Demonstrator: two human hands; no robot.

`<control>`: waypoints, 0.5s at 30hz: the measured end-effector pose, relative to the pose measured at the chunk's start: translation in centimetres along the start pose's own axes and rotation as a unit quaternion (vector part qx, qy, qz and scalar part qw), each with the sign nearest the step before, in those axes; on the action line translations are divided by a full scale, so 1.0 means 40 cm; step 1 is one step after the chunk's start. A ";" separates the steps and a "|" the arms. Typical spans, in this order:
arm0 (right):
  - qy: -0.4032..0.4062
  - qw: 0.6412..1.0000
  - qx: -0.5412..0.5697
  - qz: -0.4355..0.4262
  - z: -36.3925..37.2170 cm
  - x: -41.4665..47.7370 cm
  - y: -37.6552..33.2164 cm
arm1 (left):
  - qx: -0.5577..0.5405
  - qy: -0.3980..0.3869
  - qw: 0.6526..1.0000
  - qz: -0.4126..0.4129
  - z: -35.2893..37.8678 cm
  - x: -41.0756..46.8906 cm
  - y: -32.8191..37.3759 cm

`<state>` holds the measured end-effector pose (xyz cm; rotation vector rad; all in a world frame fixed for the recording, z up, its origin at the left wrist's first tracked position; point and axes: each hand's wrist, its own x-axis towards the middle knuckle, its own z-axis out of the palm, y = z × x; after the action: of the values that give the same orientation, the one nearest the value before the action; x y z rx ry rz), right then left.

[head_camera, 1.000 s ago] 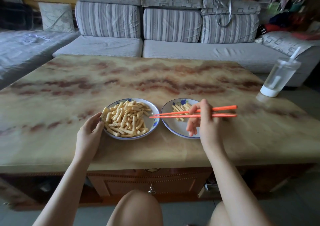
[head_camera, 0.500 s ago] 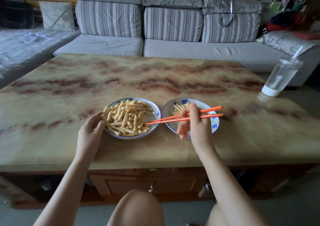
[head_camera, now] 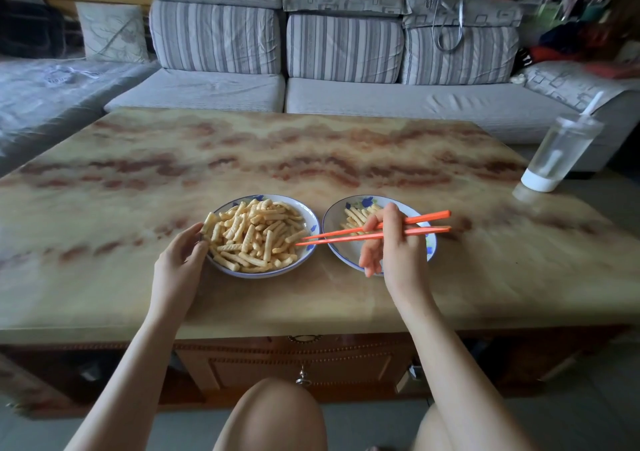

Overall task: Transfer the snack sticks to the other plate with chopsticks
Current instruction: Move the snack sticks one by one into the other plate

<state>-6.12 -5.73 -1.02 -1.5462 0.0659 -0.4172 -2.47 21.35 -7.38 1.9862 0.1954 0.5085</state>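
Right hand [head_camera: 398,243] grips the orange chopsticks [head_camera: 346,234], with the tips reaching over the right rim of the heaped plate [head_camera: 263,275] to the edge of the snack sticks [head_camera: 256,236] piled in it. Left hand [head_camera: 180,260] rests loose fingers against that plate's left rim. Just right of it, the second plate [head_camera: 346,253] holds a few sticks.
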 end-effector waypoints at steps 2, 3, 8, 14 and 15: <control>0.011 1.000 -0.009 -0.021 0.002 0.000 0.000 | -0.001 -0.001 1.000 -0.001 0.000 0.000 0.000; 0.018 0.999 -0.013 -0.030 0.002 0.001 -0.001 | -0.001 -0.001 1.000 -0.002 0.000 0.000 0.000; 0.047 0.997 -0.022 -0.058 0.006 0.008 -0.002 | -0.004 -0.003 1.000 -0.002 -0.002 -0.003 0.002; 0.008 0.998 -0.030 -0.052 0.036 0.025 0.015 | -0.004 -0.001 1.000 -0.001 0.000 -0.002 0.003; 0.003 0.998 -0.028 -0.048 0.039 0.027 0.017 | -0.003 0.000 1.000 -0.001 0.000 -0.002 0.002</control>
<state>-4.52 -4.58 -1.41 -1.6071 0.0072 -0.5001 -2.55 21.29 -7.33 1.9809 0.1947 0.5066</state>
